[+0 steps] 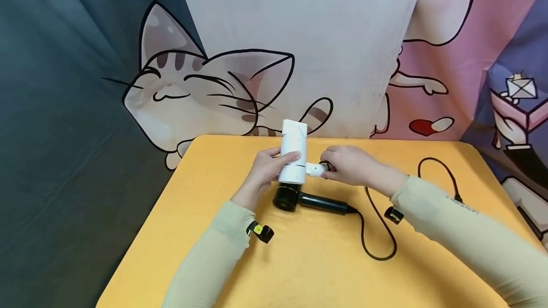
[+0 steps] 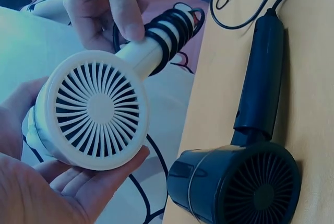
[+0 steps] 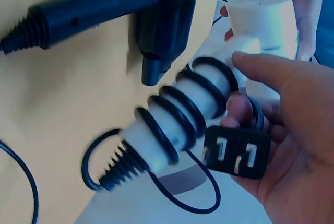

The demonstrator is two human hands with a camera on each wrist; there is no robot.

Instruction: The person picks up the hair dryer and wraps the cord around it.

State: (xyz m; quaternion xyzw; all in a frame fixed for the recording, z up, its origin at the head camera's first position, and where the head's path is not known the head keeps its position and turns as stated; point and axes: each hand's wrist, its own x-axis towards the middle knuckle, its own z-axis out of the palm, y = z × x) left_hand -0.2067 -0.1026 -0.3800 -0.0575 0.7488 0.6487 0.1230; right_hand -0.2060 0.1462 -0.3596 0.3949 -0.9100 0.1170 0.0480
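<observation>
Above the table (image 1: 308,265), the white hair dryer (image 1: 294,145) seems light, rigid and slick, best taken as here: left hand (image 1: 266,169) fingers curled round the barrel (image 3: 261,20), right hand (image 1: 352,164) fingers pinching the handle (image 1: 315,169)

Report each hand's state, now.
Left hand: closed, holding the white hair dryer by its body.
Right hand: closed, holding the black plug.

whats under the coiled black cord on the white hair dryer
Under the black cord is the handle of the white hair dryer, visible between the turns. The strips directly beneath each turn are covered, so what they look like cannot be seen.
</observation>
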